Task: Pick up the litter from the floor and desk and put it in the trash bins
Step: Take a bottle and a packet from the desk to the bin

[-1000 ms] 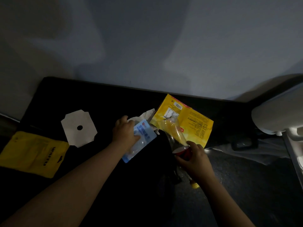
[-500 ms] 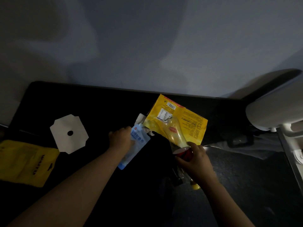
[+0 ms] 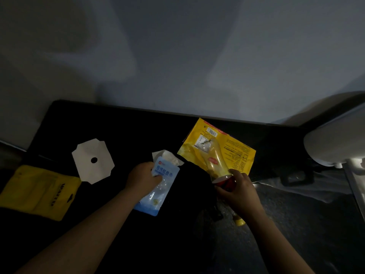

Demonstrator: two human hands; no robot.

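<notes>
A: Litter, lower left first: flat yellow plastic pouch (image 3: 39, 190) on the black desk (image 3: 118, 125), nobody touching it. Just beside it, right and slightly higher, a white paper cut-out with a round hole (image 3: 92, 161), lying flat.

B: Hands?

A: Left hand (image 3: 143, 177), centre frame, fingers curled, pinching a blue-and-clear plastic sachet (image 3: 160, 191) near its top; the rest trails down-frame. White crumpled tissue (image 3: 167, 156) sits just above the sachet. Held or only behind it, cannot tell.

B: Right one?

A: Right hand (image 3: 239, 190), right of centre, wrapped round the red-banded end of a clear plastic bottle (image 3: 212, 161). Bottle's long axis runs up and left from the grip, lying over a yellow crinkled foil wrapper (image 3: 237, 153) on the desk.

B: Bins?

A: None I can make out. Dark mass between the hands, too dark to call.

B: What does the next move turn on?

A: Cut-out and pouch both lie left of the left hand, well apart from the right. Left is nearer, but it's full. My guess: both hands empty out first.
</notes>
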